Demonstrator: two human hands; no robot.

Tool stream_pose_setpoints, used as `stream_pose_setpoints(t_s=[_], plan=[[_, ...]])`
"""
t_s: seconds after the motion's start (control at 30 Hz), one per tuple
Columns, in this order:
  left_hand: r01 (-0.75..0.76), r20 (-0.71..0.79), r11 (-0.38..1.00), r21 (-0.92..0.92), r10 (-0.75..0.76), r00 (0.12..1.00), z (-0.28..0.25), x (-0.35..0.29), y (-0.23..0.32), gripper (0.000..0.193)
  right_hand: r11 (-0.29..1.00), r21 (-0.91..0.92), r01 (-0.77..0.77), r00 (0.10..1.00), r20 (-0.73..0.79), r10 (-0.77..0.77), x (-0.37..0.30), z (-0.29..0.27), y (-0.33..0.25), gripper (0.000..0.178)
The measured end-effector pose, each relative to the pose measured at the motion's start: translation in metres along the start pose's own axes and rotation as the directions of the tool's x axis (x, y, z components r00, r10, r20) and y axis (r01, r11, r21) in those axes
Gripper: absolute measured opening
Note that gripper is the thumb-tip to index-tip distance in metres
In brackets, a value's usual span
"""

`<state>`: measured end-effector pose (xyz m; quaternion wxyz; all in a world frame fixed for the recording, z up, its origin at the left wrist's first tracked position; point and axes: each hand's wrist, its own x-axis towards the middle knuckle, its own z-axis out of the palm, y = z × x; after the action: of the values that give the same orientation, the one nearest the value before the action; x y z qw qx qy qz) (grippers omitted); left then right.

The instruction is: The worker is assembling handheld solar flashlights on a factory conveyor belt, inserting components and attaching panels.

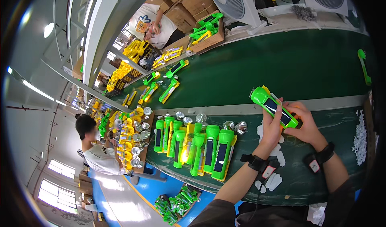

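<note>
Both of my hands hold a green and yellow flashlight (263,98) with a dark panel along its side, above the near edge of the green workbench. My left hand (272,126) wraps round its middle from the left. On its lower end, my right hand (306,126) grips with the fingers closed; its fingertips are partly hidden. Left of my hands, several green and yellow flashlights (221,156) lie side by side, with silver reflector cups (241,127) at their far ends. Flat white pieces (274,181) lie under my left forearm.
A metal rail (225,110) separates my bench from the green conveyor belt (289,58), which carries flashlights at left and a green casing part (364,68) at far right. Small white parts (360,138) are heaped at right. Two people work at left and far left, near trays of yellow parts.
</note>
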<state>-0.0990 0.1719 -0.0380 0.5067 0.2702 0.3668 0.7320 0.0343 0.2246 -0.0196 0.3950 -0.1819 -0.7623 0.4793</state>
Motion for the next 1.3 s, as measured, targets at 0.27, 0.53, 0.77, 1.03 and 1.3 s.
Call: stream_pose_setpoints(t_s=[0.27, 0.53, 0.77, 1.03, 1.3], plan=[[0.053, 0.008, 0.997, -0.064, -0.052, 0.999, -0.003, 0.0, 0.001, 0.051, 0.977, -0.214, 0.015, 0.997, 0.078, 0.001, 0.005, -0.005, -0.013, 0.072], [0.042, -0.001, 0.993, -0.113, -0.043, 0.999, -0.004, 0.007, -0.002, 0.044, 0.954, -0.279, -0.109, 0.988, 0.078, 0.136, 0.005, -0.01, -0.015, 0.068], [0.043, 0.065, 0.966, -0.256, -0.027, 0.998, -0.009, -0.002, -0.001, 0.053, 0.984, -0.168, -0.054, 0.993, -0.111, 0.036, -0.003, -0.004, -0.005, 0.048], [-0.043, 0.067, 0.992, -0.122, 0.051, 0.996, -0.018, 0.01, -0.002, 0.035, 0.982, -0.188, 0.003, 0.976, -0.214, -0.044, 0.005, -0.004, 0.016, 0.043], [-0.04, 0.039, 0.973, -0.228, 0.051, 0.998, -0.008, 0.011, 0.003, 0.037, 0.974, 0.146, -0.172, 0.964, -0.18, 0.197, 0.006, -0.006, 0.023, 0.037]])
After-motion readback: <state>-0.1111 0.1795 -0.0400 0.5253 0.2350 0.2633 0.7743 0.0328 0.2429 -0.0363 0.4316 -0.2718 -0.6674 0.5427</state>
